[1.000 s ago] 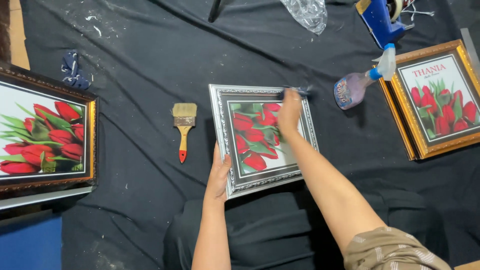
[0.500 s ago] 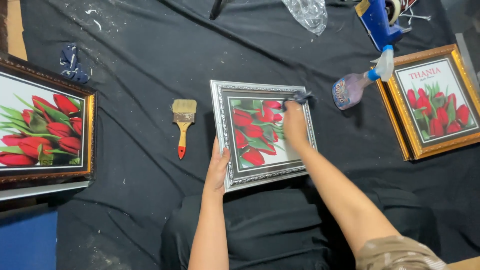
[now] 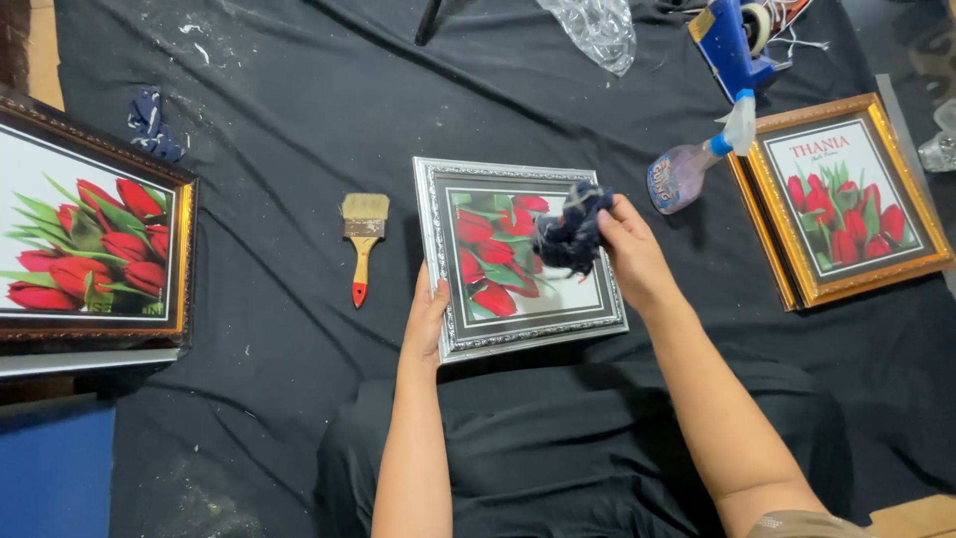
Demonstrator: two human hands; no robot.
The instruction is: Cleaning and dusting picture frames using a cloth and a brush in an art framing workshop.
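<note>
1. The silver-framed rectangular picture of red tulips (image 3: pixel 518 261) lies flat on the black cloth (image 3: pixel 299 120), near the middle and close to its near edge.
2. The right hand (image 3: pixel 629 251) is closed around a crumpled dark blue rag (image 3: pixel 573 231), pressing it on the glass in the upper right part of the picture.
3. The left hand (image 3: pixel 426 321) lies flat, fingers together, on the frame's lower left edge; it grips nothing, as far as the view shows.
4. A wooden paintbrush with a red-tipped handle (image 3: pixel 362 242) lies just left of the frame.
5. A clear spray bottle with a blue nozzle (image 3: pixel 692 164) lies to the right, beside a gold-framed tulip picture (image 3: pixel 841 199) near the right edge.
6. A dark brown-framed tulip picture (image 3: pixel 90 239) sits at the left edge.
</note>
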